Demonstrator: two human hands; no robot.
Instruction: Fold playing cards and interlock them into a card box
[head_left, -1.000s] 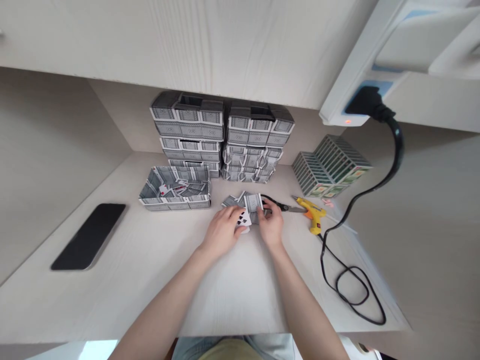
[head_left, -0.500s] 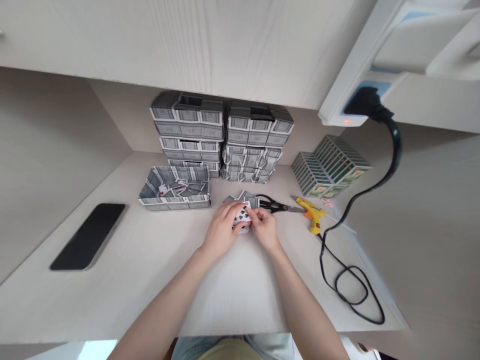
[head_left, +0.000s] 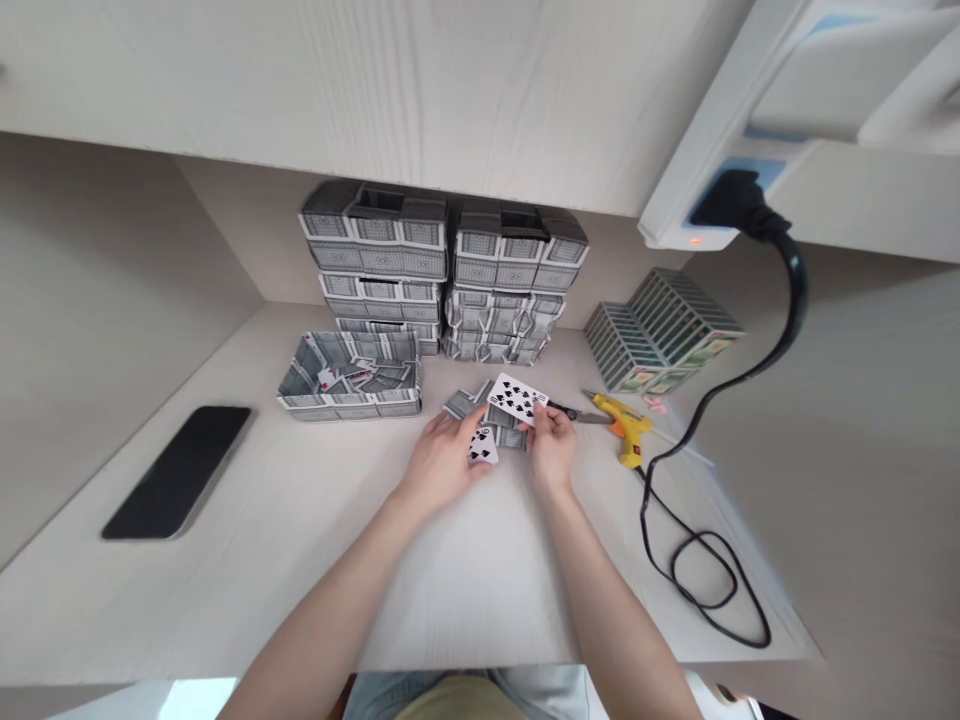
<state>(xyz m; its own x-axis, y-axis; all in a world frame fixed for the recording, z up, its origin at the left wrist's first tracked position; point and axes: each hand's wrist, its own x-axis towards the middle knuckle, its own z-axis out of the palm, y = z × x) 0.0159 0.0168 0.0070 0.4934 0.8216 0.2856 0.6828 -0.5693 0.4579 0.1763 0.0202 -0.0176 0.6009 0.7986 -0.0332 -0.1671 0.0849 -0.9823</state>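
My right hand (head_left: 550,440) pinches a ten of spades playing card (head_left: 516,397), face up, by its right end. In my left hand (head_left: 442,455) is another spade card (head_left: 483,446), marked 9 or 6, gripped between thumb and fingers and partly hidden by them. Beneath both cards lie several grey-backed playing cards (head_left: 512,438) on the desk. The scissors (head_left: 589,417) are just beyond my right hand, their handles mostly covered by the ten and the hand.
A card-built box (head_left: 349,406) holding loose cards stands at left. Behind it rise stacked card boxes (head_left: 409,262). On the right are a yellow glue gun (head_left: 630,428), its black cord (head_left: 701,605) and green-striped boxes (head_left: 660,335). A phone (head_left: 180,470) lies far left; a shelf (head_left: 450,90) overhangs.
My right hand has moved right, drawing the ten of spades away from my left hand. The spade card in my left hand and the grey-backed cards now show more.
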